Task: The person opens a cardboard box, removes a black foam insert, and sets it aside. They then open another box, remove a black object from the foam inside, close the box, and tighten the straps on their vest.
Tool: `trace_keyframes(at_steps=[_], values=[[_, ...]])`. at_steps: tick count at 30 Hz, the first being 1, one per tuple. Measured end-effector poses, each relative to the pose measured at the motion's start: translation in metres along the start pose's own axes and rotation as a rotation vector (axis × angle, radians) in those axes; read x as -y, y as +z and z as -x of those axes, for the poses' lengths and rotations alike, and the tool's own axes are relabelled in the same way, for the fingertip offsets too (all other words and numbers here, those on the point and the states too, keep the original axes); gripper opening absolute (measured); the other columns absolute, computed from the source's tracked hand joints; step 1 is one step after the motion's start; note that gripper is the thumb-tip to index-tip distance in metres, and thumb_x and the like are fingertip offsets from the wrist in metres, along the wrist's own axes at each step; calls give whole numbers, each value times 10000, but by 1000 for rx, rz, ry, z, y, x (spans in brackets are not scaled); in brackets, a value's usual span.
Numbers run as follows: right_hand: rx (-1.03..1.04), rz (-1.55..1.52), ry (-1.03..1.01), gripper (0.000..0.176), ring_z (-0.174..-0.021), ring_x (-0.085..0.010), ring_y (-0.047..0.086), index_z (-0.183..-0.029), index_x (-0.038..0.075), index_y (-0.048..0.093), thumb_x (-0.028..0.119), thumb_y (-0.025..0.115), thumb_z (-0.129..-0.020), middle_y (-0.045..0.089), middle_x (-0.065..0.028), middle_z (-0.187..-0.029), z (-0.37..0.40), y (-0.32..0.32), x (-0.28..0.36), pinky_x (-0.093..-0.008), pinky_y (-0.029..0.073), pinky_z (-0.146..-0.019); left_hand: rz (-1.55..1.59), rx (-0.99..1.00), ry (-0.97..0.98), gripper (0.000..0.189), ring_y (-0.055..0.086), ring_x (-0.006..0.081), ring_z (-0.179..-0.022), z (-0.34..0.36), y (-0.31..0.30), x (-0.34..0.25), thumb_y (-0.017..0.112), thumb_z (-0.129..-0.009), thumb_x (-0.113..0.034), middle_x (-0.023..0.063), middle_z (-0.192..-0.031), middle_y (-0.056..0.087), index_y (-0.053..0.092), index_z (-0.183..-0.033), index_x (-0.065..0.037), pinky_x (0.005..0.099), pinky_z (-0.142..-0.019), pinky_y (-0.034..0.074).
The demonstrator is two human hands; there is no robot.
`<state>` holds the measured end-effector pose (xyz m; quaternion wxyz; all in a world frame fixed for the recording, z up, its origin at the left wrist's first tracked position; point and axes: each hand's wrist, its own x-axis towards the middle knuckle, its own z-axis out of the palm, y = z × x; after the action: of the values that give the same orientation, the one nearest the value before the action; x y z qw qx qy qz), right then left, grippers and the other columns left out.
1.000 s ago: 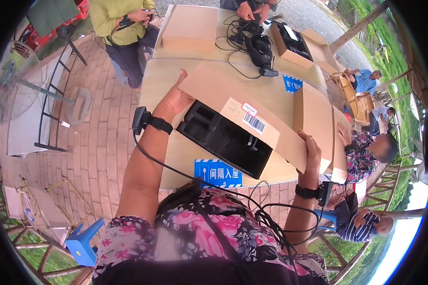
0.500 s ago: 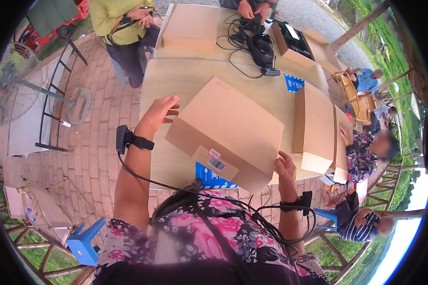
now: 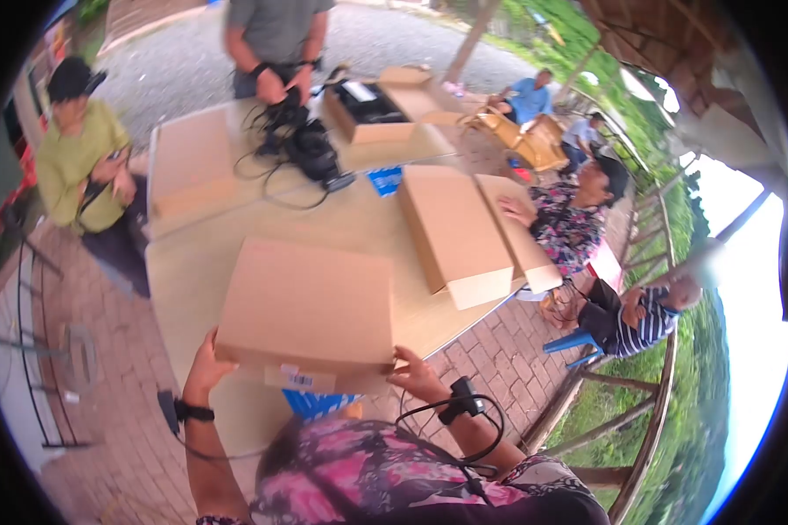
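Brown rectangular cardboard box (image 3: 311, 302) now squared up over the near end of the pale wooden-topped table (image 3: 188, 284); whether it's set down or held just above can't be told. Black-lined inside, shown to the cam approx 1 sec ago, is hidden now: plain top is turned up, as at half a sec ago, but the slant is gone and the long side is faced to the wearer. White barcode label (image 3: 300, 380) is seen low on that near side, blurred.

L hand (image 3: 206, 367): held clear of the box half a sec ago w/ fingers spread, now brought onto the near-left corner, thumb on the front, fingers half curled along the side. R hand (image 3: 418, 374): kept at the near-right corner, fingers bent, corner nipped betw. thumb & fingertips.

Blue printed sign (image 3: 320, 404) is part-covered by the box's near edge. Second brown cardboard box (image 3: 460, 232), flap out, is left standing to the right, well apart. View's been swung round: black headset w/ cables (image 3: 313, 149) is seen further left at the far end, & more of the grey-shirted person (image 3: 280, 39) behind it is brought into frame.
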<state>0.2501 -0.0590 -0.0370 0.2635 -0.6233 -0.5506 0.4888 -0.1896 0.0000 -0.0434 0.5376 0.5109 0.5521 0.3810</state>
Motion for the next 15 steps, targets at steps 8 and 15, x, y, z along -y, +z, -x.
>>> trace_keyframes(at_steps=[8,15], values=[[-42,133,-18,443,-935,-231,625,-1136,-10,554,171,660,-745,606,-139,-1092,-11,8,-4,-317,487,-807,-90,-6,-61,862,546,220,-1054,-16,-10,24,716,-484,118,106,-1142,569,395,-1276,10,324,-901,450],[-81,150,45,467,-871,-264,634,-991,-10,616,338,720,-699,651,-160,-909,10,-10,10,-346,500,-759,-50,-3,-224,732,549,209,-1026,3,-7,-8,671,-567,120,103,-1123,569,423,-1248,17,308,-888,446]])
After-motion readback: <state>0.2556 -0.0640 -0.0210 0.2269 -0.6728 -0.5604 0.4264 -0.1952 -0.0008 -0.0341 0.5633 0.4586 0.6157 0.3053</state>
